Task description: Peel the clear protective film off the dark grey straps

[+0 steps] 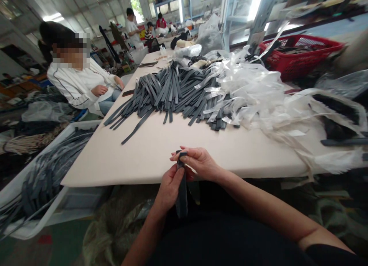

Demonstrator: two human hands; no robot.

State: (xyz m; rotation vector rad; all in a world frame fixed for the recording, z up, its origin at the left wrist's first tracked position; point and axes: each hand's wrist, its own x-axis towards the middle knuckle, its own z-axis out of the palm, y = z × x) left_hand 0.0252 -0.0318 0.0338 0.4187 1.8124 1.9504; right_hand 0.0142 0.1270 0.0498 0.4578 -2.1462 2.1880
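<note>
Over the table's near edge, my left hand is closed on a dark grey strap, whose lower part hangs down in front of my dark clothing. My right hand pinches the top end of that strap between thumb and fingers, just above the left one. The two hands almost touch. Beyond them on the cream table lies a big heap of similar grey straps, fanned toward me. One loose strap sticks out of the heap toward the near left.
White plastic strips pile up right of the straps. A red basket stands behind them. At the left, a white bin holds more dark straps. A person in a white jacket sits by the table's left side; others are farther back.
</note>
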